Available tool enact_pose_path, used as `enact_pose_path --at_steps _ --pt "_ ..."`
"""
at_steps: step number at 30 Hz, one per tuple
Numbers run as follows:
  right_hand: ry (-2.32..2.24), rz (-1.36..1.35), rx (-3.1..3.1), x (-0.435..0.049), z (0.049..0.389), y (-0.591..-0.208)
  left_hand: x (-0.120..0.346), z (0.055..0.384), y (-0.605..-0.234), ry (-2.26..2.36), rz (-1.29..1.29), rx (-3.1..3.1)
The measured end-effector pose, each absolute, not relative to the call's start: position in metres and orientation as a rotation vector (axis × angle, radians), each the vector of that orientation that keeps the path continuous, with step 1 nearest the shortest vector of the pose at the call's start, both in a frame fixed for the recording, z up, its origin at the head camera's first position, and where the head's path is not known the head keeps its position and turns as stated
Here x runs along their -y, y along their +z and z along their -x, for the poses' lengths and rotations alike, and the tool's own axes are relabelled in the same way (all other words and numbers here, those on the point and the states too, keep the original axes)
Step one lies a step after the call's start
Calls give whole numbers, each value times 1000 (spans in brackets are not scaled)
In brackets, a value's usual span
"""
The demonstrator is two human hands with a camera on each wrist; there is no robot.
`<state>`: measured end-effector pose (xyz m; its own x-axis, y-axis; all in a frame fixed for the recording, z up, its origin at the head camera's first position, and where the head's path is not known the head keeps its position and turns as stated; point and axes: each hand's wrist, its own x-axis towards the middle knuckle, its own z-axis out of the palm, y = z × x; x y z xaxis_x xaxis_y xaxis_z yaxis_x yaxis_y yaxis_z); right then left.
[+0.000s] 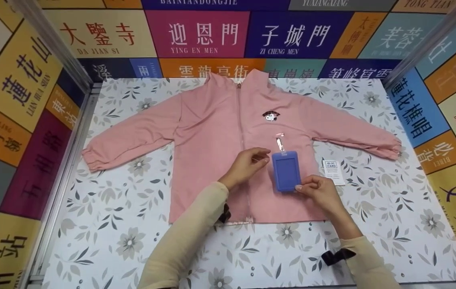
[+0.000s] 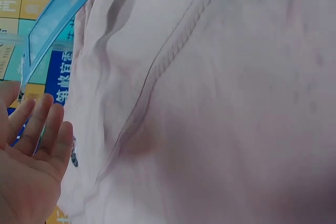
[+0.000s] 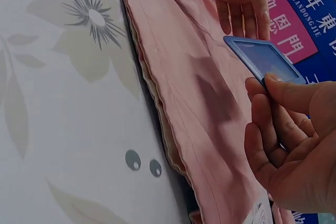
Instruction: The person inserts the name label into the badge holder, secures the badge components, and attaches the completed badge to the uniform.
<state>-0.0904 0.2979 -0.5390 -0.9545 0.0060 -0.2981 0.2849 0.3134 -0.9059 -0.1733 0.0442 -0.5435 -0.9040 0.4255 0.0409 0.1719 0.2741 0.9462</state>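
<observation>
The right hand [image 1: 320,193] pinches the blue badge holder [image 1: 286,172] at its bottom corner, above the pink jacket [image 1: 207,168]; the left hand [image 1: 247,165], fingers loosely open, is just beside it. Floral counter [image 1: 268,261] stretches from hem [image 1: 292,222] to near edge. Small print on the white card [image 1: 333,173] escapes me.

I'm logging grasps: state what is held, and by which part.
The right hand pinches the blue badge holder by its lower right corner in the head view, at the end away from its clip. The left hand holds nothing.
</observation>
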Motion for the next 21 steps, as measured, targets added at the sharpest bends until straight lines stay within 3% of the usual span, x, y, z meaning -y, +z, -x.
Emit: enact_pose_path --at_steps 21 --pt "-1674 44 -2279 -242 114 -545 9 180 -535 1841 -377 -2276"
